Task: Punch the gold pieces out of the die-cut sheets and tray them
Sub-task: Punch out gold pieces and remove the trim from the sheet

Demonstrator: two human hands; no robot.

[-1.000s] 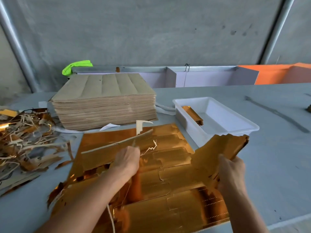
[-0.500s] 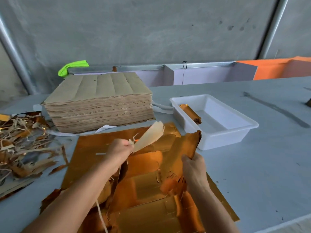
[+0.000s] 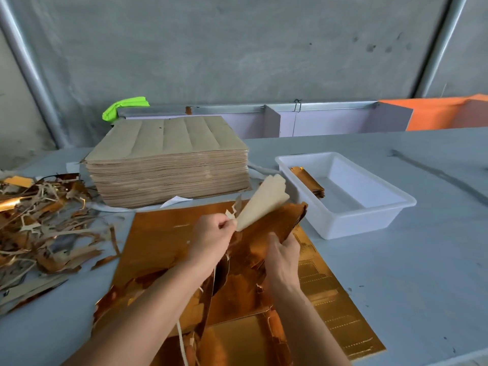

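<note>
Your left hand [image 3: 211, 240] pinches a matte beige strip [image 3: 261, 204]; your right hand [image 3: 282, 253] grips crumpled gold pieces [image 3: 274, 228] above the glossy sheet [image 3: 158, 239]. A few flat pieces lie in the white plastic tray [image 3: 369, 215] on the counter [image 3: 422, 260].

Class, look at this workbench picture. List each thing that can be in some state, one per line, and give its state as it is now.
Left hand: pinches the beige strip.
Right hand: grips the gold pieces.
Beige strip: lifted, blank side showing.
Gold pieces: held above the sheets.
Die-cut sheets: flat on the table, partly torn.
White tray: nearly empty, a few gold pieces at its far end.
Brown stack: neatly piled.
Scrap heap: loose, tangled.
</note>
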